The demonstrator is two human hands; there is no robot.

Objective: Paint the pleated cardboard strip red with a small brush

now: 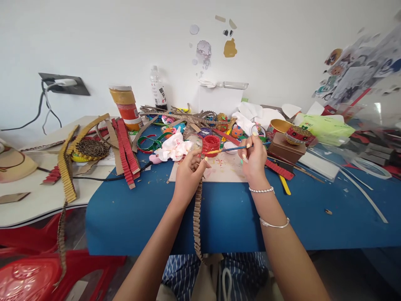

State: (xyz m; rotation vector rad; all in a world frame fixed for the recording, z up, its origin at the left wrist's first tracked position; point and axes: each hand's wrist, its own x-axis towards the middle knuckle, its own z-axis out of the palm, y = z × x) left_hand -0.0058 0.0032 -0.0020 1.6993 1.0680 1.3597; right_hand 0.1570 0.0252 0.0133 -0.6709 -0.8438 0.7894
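Observation:
My left hand (190,168) pinches the upper end of a long corrugated cardboard strip (197,213), which hangs down over the table's front edge into my lap. Between the fingers of my right hand (254,158) is a thin blue paintbrush (233,149). Its yellowish tip end points left, close to the left fingers and in front of an open jar of red paint (211,144). Whether the bristles touch the strip I cannot tell. Beneath both hands lies a paint-marked white board (224,175). A crumpled, pink-stained tissue (177,147) sits left of the jar.
Red-painted corrugated strips (123,152) and a coiled cardboard roll (92,149) lie to the left. Stacked paint jars (127,108) and a bottle (158,90) stand at the back. On the right, a brown box (286,148) carries a small decorated figure (297,134). A red stool (34,280) is below left.

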